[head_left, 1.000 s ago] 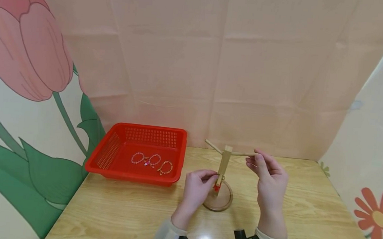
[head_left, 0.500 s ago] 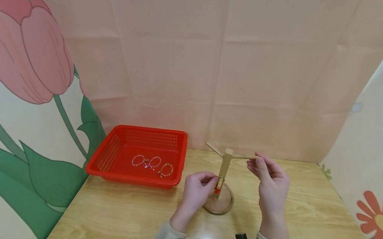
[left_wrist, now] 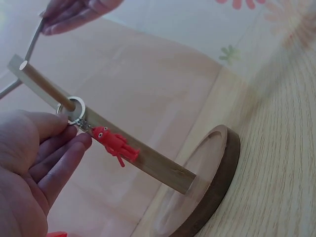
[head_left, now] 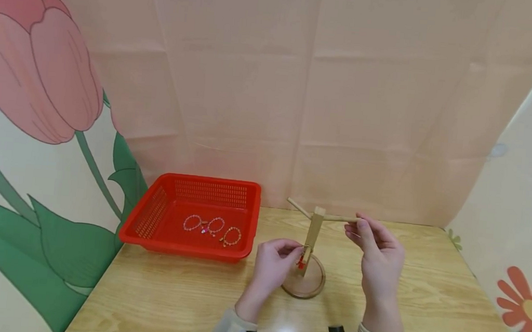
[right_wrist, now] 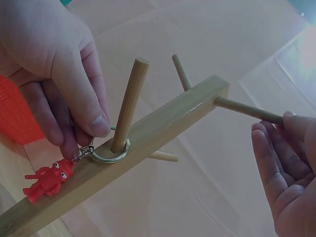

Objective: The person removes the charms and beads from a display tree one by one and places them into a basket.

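A wooden peg stand [head_left: 314, 232] with a round base [head_left: 305, 290] is upright on the table. Its lower peg [right_wrist: 132, 98] passes through the metal ring [right_wrist: 112, 160] of a keychain, which sits near the post. From that ring, on a short chain, hangs a red figure [left_wrist: 116, 143] with white eyes, lying along the post. My left hand [head_left: 273, 264] pinches the ring's edge between thumb and fingers. On the other side, my right hand [head_left: 380, 258] holds the tip of an upper peg [head_left: 339, 218] between thumb and fingers.
Left of the stand is a red basket [head_left: 184, 248] with beaded bracelets inside, among them a gold-coloured bracelet [head_left: 232, 236] and a pink bracelet [head_left: 192, 223]. A pink cloth [head_left: 272, 83] hangs behind the table [head_left: 152, 298]. Another upper peg [head_left: 298, 207] sticks out to the left.
The hands hardly move; both keep their hold on the keychain ring and the peg. The red figure hangs slightly differently, and the whole head view has shifted a little.
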`<state>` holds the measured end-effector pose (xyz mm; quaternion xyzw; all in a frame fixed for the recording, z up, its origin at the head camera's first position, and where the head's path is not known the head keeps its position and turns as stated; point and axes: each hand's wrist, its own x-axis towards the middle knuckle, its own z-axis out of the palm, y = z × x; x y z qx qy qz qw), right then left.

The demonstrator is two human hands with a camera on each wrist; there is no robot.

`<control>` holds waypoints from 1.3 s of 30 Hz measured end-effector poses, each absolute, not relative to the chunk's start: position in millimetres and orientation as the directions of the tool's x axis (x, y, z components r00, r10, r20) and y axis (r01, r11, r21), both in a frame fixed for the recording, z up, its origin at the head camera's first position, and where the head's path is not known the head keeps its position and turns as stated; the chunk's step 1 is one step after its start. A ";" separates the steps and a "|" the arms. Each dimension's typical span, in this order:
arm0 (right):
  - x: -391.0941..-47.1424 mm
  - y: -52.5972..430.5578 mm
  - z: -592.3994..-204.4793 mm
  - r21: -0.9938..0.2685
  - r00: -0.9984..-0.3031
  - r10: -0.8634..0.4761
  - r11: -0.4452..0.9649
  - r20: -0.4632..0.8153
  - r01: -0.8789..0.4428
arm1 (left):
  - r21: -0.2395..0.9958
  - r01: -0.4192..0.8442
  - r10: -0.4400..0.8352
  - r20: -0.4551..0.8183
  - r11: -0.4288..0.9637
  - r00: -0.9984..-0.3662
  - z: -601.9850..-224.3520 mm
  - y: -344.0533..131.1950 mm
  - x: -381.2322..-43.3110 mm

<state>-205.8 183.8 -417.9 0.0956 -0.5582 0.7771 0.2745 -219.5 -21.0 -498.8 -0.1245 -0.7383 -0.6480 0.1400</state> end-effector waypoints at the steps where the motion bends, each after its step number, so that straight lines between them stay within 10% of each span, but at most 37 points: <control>1: -205.7 183.8 -417.9 -0.815 -0.831 0.320 -0.227 0.455 -0.533 | 0.922 0.364 0.002 0.367 0.131 -0.930 -498.6 -21.1 -219.4; 39: -205.6 184.6 -416.5 -0.811 -0.827 0.308 -0.218 0.470 -0.542 | 0.942 0.324 0.097 0.316 0.086 -0.944 -482.6 -33.7 -212.6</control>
